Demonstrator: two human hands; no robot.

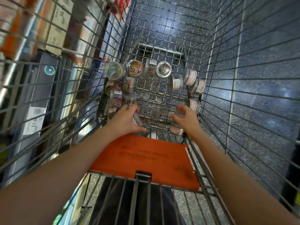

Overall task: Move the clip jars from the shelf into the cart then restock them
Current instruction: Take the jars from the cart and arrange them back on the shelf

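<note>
Reaching into the cart (230,88), we are handling two clear clip jars at the bottom centre of the basket. Our left hand (125,118) is curling its fingers round one clear jar (137,120) lying tilted, with its labelled end toward us. Our right hand (185,116) is wrapping its fingers round another clear jar (178,113), with a labelled jar (176,129) lying just below it against the near wall.

The other jars are lying on the wire floor, and they are clustering in two groups. At the left of the basket floor we are seeing a jar of green and white clips (115,70), a jar of mixed coloured clips (134,67) and several more coloured ones below them. At centre a jar of silver clips (164,69) is standing mouth up, and to the right three or four labelled jars (190,77) are lying on their sides.

We are judging the first part largely done, since about a dozen jars are sitting in the cart. We cannot tell whether the two in hand are arriving or leaving. The shelf (48,30) is blurring past at the upper left, so its remaining stock is unreadable. The orange seat flap (146,158) is lying folded nearest us.
</note>
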